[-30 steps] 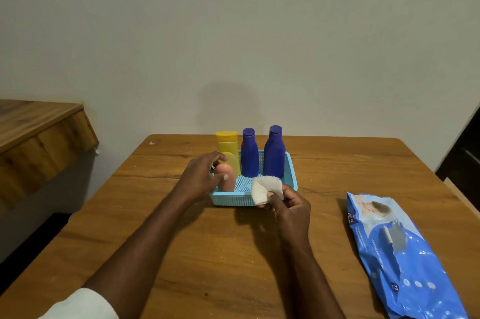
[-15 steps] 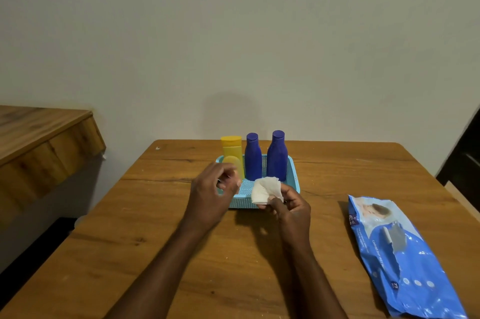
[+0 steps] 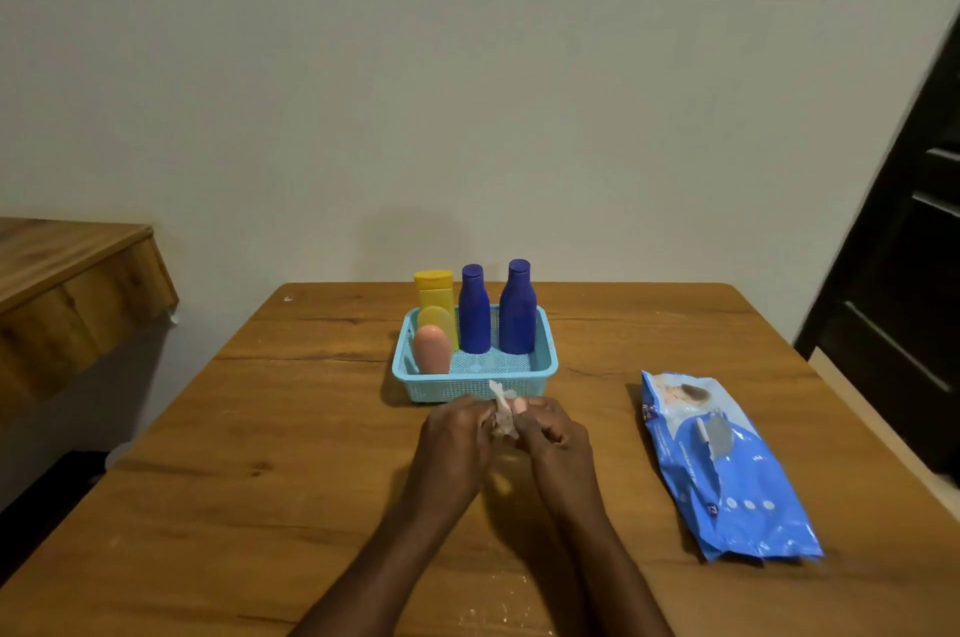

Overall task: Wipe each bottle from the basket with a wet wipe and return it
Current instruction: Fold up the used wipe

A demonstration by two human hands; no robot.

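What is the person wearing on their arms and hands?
Nothing that shows: the left hand and right hand are bare, with no gloves, rings or watch in sight. Both forearms are uncovered down to the picture's bottom edge, and no sleeve is in view.

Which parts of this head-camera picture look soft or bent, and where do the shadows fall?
Head view: light is dim and even, without glare; a faint shadow sits on the wall behind the blue bottles; the basket casts a soft shadow on the table; the wipe between both hands is blurred; the wide lens tilts the door frame at the right edge.
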